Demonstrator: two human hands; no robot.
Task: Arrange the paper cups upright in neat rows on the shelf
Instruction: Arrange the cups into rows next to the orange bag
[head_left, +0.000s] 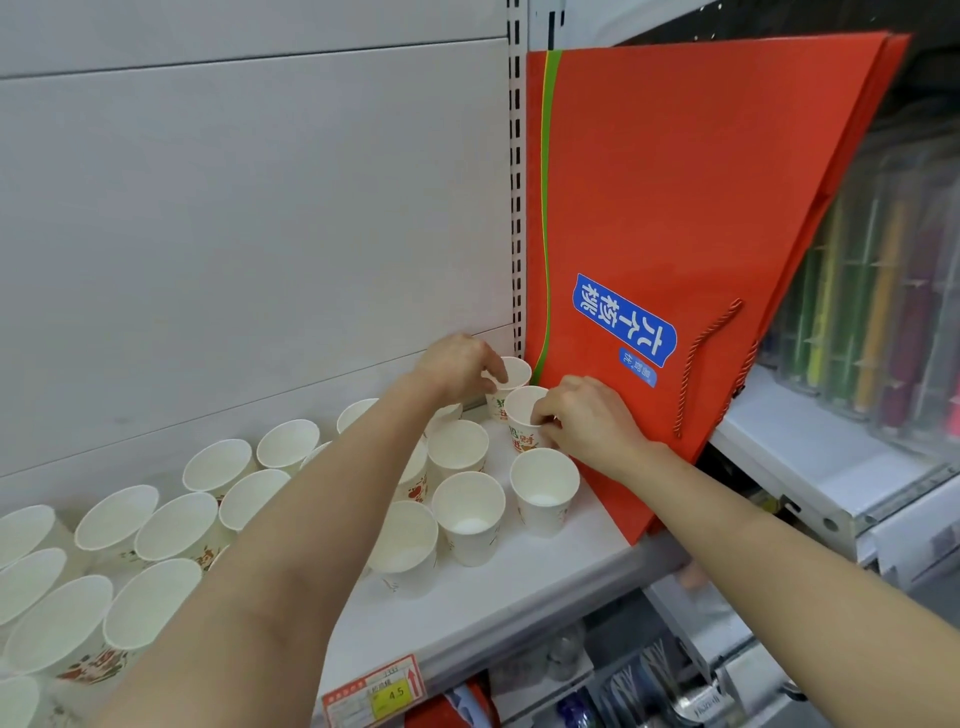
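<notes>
Several white paper cups with red print stand upright in rows on the white shelf (519, 587). My left hand (457, 366) pinches the rim of the back corner cup (517, 370) at the far right of the shelf. My right hand (587, 418) grips the rim of the cup just in front of it (522, 410). Both cups are upright and touch each other. Another cup (543, 488) stands in front of those, and one more (470, 514) to its left. My left forearm hides parts of the middle rows.
A large red paper bag (701, 208) with a blue label leans against the shelf's right end, right beside the corner cups. Clear boxes of coloured pens (883, 291) fill the neighbouring shelf. A price tag (379, 693) sits on the front edge.
</notes>
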